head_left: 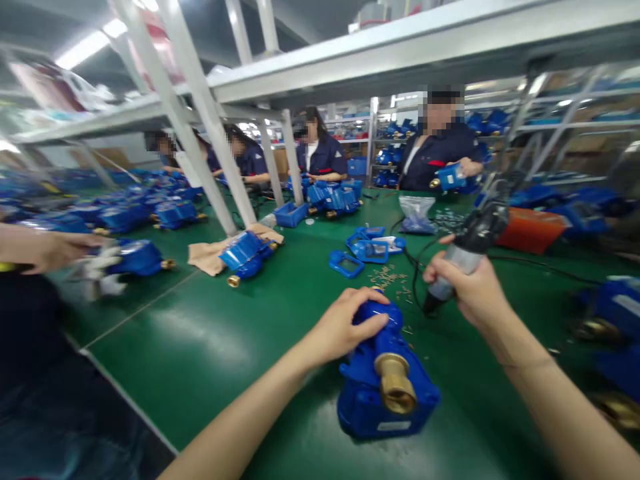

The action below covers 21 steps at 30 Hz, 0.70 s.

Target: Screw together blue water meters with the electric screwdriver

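Note:
In front of me on the green tabletop is a blue water meter with a brass threaded pipe end facing me. My left hand is closed over its blue pipe body, thumb and fingers curled round it. Raised to the right of the meter, my right hand grips an electric screwdriver by its grey barrel, with the dark tip pointing down at the table, apart from the meter. Small brass-coloured screws lie scattered beyond the meter, beside several blue frame-like covers.
Another blue meter rests by a tan cloth. An orange-red bin, a plastic bag and a black cable are at the right. More meters crowd the right edge. Co-workers sit around; a person's gloved hand touches a meter at left.

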Tool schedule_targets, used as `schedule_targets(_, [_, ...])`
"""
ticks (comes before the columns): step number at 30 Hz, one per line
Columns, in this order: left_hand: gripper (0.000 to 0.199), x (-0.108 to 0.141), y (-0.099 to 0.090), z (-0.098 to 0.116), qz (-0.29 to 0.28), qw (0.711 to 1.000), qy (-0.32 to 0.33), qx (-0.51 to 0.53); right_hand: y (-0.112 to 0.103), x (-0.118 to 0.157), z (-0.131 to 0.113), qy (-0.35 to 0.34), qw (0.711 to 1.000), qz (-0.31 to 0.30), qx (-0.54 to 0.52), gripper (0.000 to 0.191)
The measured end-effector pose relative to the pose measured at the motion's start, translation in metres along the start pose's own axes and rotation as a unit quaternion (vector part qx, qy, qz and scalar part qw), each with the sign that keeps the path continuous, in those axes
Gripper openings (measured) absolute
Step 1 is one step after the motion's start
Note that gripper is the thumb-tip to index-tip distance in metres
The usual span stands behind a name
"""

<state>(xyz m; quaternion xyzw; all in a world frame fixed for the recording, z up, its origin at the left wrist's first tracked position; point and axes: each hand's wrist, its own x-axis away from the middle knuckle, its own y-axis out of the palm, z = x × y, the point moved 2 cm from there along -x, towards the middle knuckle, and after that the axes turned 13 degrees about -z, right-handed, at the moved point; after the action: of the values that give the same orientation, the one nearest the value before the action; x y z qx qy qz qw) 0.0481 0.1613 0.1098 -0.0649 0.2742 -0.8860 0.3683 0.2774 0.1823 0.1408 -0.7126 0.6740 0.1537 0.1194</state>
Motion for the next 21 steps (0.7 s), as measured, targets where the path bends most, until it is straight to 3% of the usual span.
schedule_targets(4, [0.036,-0.003,0.003,-0.013,-0.036,0.996,-0.044,0.067,-0.003,-0.002,-0.018,-0.055,0.996,0.033,0.054,0.038])
schedule_targets(7, [0.039,-0.004,0.007,-0.019,-0.051,0.991,-0.063,0.103,0.002,-0.001,-0.056,-0.124,0.991,0.034,0.031,0.029])
schedule_targets(11, [0.046,-0.004,0.009,-0.020,-0.060,0.984,-0.076,0.146,0.023,0.003,-0.096,-0.129,0.992,0.003,-0.019,0.025])
schedule_targets(13, [0.048,-0.004,0.009,-0.019,-0.059,0.983,-0.079,0.152,0.036,0.005,-0.096,-0.114,0.992,-0.022,-0.043,0.023])
schedule_targets(16, [0.048,-0.005,0.009,-0.019,-0.058,0.984,-0.076,0.150,0.050,0.003,-0.077,-0.086,0.991,-0.047,-0.087,0.022])
schedule_targets(21, [0.050,-0.006,0.009,-0.023,-0.065,0.983,-0.078,0.150,0.057,-0.002,-0.046,-0.059,0.989,-0.050,-0.126,0.026])
